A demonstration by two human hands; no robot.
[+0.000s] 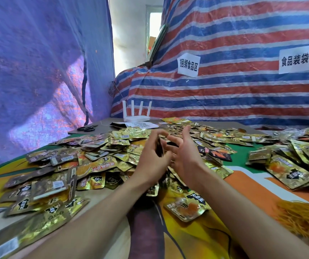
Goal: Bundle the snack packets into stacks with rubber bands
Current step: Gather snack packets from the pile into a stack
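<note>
1. The snack packets [112, 157] lie in a broad loose heap across the middle of the table, with a second heap [292, 156] off to the right and darker packets [43, 176] scattered to the left.
2. Above the near edge of the middle heap, the left hand [150, 157] pinches a small dark thing edge-on between thumb and fingers; it looks like one or a few packets, but motion blur hides what exactly it is.
3. The right hand [182, 152] is just beside it, palm turned inward, fingers spread and closed on nothing that can be seen.
4. In my judgement the step in hand is gathering: packets are being collected and squared into a stack, and no band is on anything yet.
5. No rubber band can be made out on either hand; the tangle of thin yellow-orange strands [303, 219] at the near right is probably the supply.
6. The next move likely calls for adding packets, aligning their edges, then holding the stack firm with one hand while the other fetches a band.
7. Further back lie scissors [86, 128] and a white router [136, 113].
</note>
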